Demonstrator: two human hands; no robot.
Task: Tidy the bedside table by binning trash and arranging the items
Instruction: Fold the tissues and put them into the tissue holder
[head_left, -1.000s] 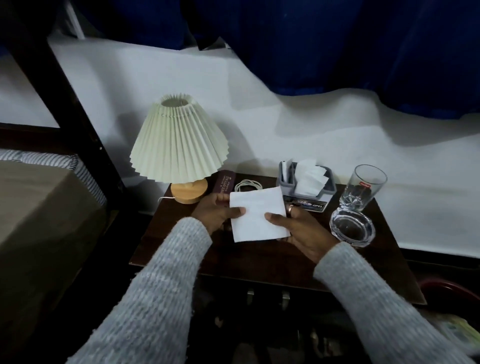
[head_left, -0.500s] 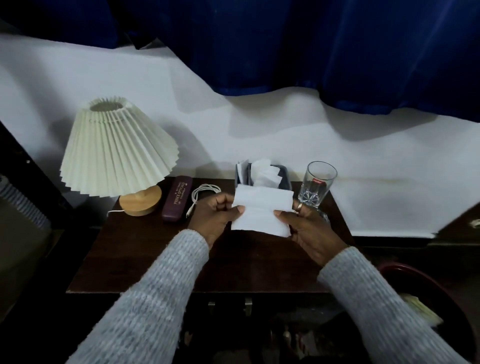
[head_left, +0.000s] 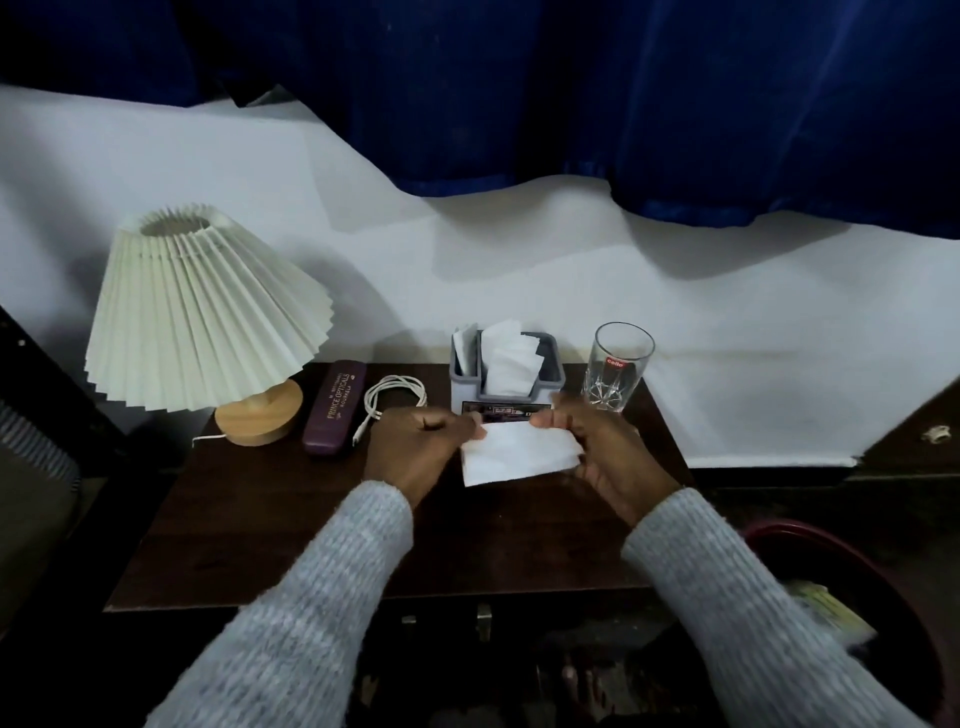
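A white tissue hangs folded between both hands above the dark wooden bedside table. My left hand pinches its left edge and my right hand pinches its right edge. Just behind them stands a grey tissue holder stuffed with white tissues. A clear drinking glass stands at the back right. Left of the holder lie a coiled white cable and a maroon spectacle case. The glass ashtray is hidden behind my right hand.
A pleated cream lamp on a wooden base takes the table's back left corner. A dark red bin with some trash sits on the floor at the lower right. Blue curtains hang above a white wall. A bed edge lies at far left.
The tissue has been folded down to a smaller, narrower piece between my hands. My view has swung right, so the lamp sits further left and the bin shows.
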